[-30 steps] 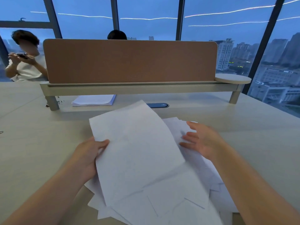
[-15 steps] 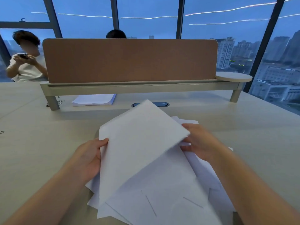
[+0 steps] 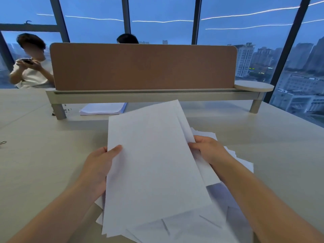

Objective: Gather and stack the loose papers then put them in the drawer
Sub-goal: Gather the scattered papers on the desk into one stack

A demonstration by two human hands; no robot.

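Note:
A loose bundle of white papers point(image 3: 154, 163) is tilted up off the pale desk point(image 3: 43, 163) in front of me. My left hand point(image 3: 98, 169) grips the bundle's left edge, thumb on top of the front sheet. My right hand point(image 3: 208, 149) holds the right edge, fingers curled round the sheets. More white sheets point(image 3: 235, 199) lie fanned out unevenly beneath and to the right, partly hidden by my right forearm. No drawer is in view.
A brown divider panel point(image 3: 143, 67) on a grey rail crosses the desk's far side, with a round shelf point(image 3: 254, 85) at its right end. A separate paper stack point(image 3: 103, 108) lies under the rail. A binder clip point(image 3: 2, 142) sits far left. Two people sit beyond the divider.
The top sheets rose from lying nearly flat to tilted upright. My right hand came in from open above the pile and took hold of the right edge; the left hand kept its grip.

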